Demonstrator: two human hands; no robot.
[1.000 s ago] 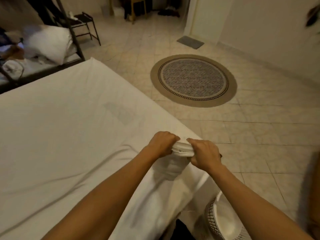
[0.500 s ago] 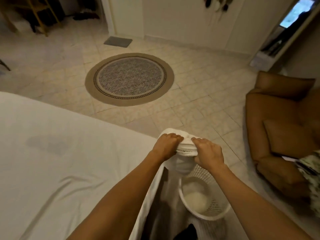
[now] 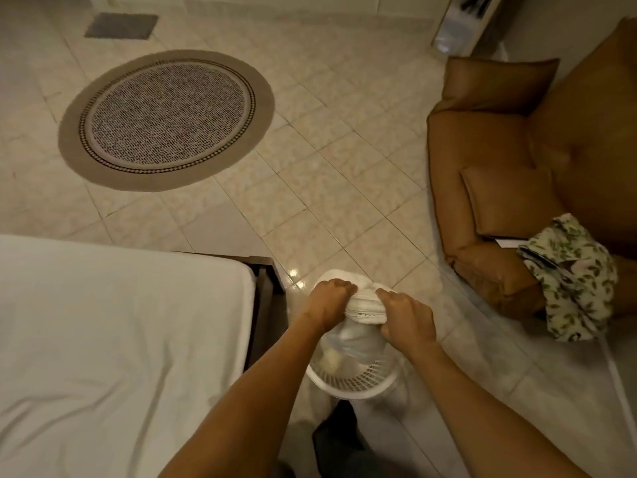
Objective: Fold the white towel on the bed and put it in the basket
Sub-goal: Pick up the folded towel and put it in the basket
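- Left hand (image 3: 329, 298) & right hand (image 3: 406, 317): both curled tight on folded towel (image 3: 362, 305), one per end.
- Towel held above basket (image 3: 351, 382) on floor, just beside bed (image 3: 120, 339) corner.

Legible text, labels, brands, numbers, signs: none that I can read anywhere in my view.
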